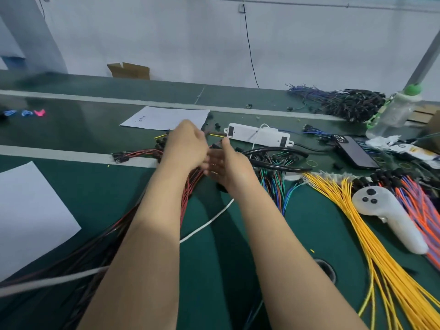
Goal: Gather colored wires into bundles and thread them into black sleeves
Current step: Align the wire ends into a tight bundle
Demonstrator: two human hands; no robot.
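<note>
Near the white plastic box (259,136), the left hand (185,144) covers the red-and-black wires (140,153). Its fingers are hidden, so its grip cannot be told. The right hand (227,167) has straight fingers (213,164). Squaring the wire ends first should ease sleeving.

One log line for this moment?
left hand: grips red-black wire bundle | right hand: alongside, blurred, grip unclear | black sleeves: on table, right of hands

Wire-harness assembly workshop, long green bench (238,258) crossed by pale strips, loose bundles of yellow wires (345,206), orange and purple wires (409,194), red and black wires (140,152) lie across it, far-edge heap of what look like connector leads (345,103), cardboard box (129,70) against bare white wall (166,32).
</note>
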